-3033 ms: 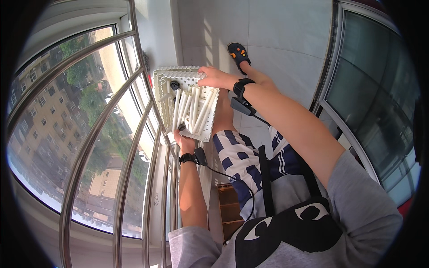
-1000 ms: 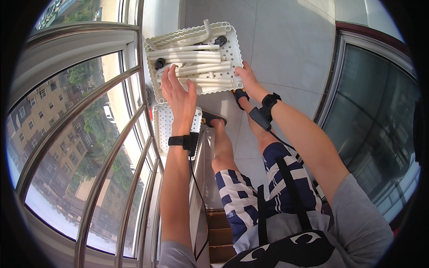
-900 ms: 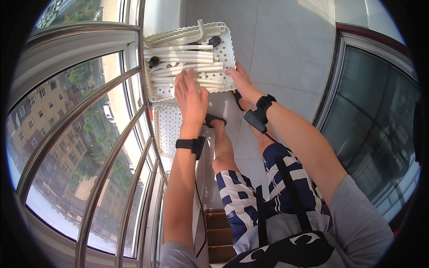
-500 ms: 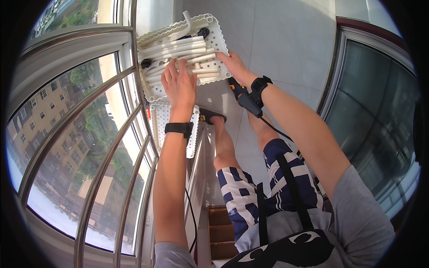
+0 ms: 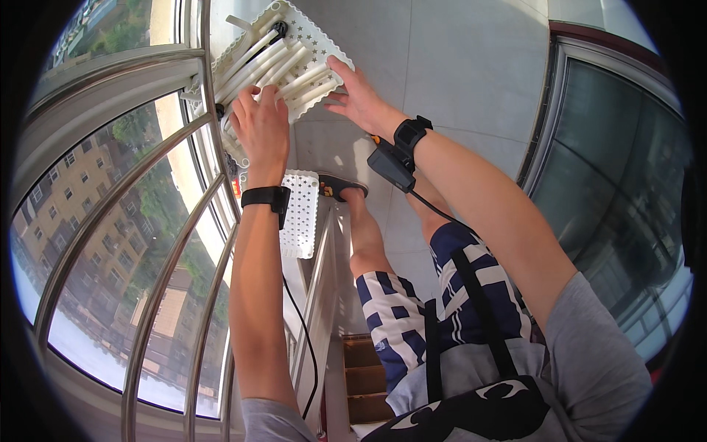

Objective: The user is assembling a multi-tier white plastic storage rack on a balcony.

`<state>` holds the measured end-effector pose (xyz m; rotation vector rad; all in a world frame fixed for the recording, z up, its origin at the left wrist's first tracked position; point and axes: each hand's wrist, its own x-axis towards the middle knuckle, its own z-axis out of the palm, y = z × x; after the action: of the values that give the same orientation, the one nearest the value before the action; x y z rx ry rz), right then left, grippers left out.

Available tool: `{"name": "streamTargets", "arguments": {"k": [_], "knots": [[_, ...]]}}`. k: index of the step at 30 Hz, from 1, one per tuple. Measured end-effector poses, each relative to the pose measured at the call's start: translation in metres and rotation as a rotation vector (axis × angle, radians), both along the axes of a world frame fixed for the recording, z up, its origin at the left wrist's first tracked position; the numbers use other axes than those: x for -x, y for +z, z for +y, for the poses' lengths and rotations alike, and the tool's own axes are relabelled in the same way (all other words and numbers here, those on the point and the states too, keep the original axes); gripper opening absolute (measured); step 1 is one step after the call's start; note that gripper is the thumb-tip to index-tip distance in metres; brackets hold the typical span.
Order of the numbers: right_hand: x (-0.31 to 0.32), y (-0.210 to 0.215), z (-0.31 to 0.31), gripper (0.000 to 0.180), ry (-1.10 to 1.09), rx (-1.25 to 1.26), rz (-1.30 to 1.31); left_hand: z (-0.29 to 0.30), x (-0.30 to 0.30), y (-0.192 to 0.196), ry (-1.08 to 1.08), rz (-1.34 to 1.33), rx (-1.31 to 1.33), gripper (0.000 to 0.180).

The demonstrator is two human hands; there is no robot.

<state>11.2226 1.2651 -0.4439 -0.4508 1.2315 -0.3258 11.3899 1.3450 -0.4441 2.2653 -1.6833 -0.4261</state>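
Observation:
A white tray [image 5: 322,46] with a scalloped rim and star-shaped holes lies tilted beside the window, holding several white tubes [image 5: 258,66] and black round parts [image 5: 278,29]. My left hand [image 5: 261,136] reaches over the tray's near left part, its fingers bent down onto the tubes; the fingertips are hidden. At the tray's right corner is my right hand [image 5: 362,96], fingers spread apart, one touching the rim. Below the tray, partly behind my left wrist, sits a second white tray [image 5: 300,214] with star holes.
Metal railing bars [image 5: 155,309] run along the window on the left. A glass sliding door [image 5: 611,169] stands on the right. Grey floor tiles [image 5: 456,81] lie between them. A brown slatted box [image 5: 364,376] is beside my legs, and black cables [image 5: 313,346] hang from my wristbands.
The tube-filled tray has shifted left and turned anticlockwise. Both hands moved left with it, and the right fingers have spread at the rim. More of the lower tray shows.

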Motion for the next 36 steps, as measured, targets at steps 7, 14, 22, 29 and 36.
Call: {"name": "streamTargets", "arguments": {"k": [7, 14, 22, 29, 36], "knots": [[0.008, 0.032, 0.001, 0.088, -0.041, -0.047, -0.141, 0.043, 0.030, 0.068, 0.150, 0.313, 0.133, 0.021], [0.035, 0.069, 0.018, 0.076, 0.402, 0.056, 0.346, 0.130, 0.077, 0.087, 0.269, 0.651, -0.073, 0.023], [0.030, 0.097, 0.105, 0.049, 1.198, -0.359, 0.101, 0.190, 0.099, 0.074, 0.072, 0.560, -0.119, 0.031], [-0.026, 0.064, 0.154, 0.033, 1.103, 0.525, 0.366, 0.247, 0.068, -0.021, 0.539, 0.604, -0.284, 0.068], [-0.075, 0.044, 0.175, 0.031, 1.270, 0.791, 0.516, 0.258, 0.070, -0.093, 0.391, 0.414, -0.553, 0.076]]}}
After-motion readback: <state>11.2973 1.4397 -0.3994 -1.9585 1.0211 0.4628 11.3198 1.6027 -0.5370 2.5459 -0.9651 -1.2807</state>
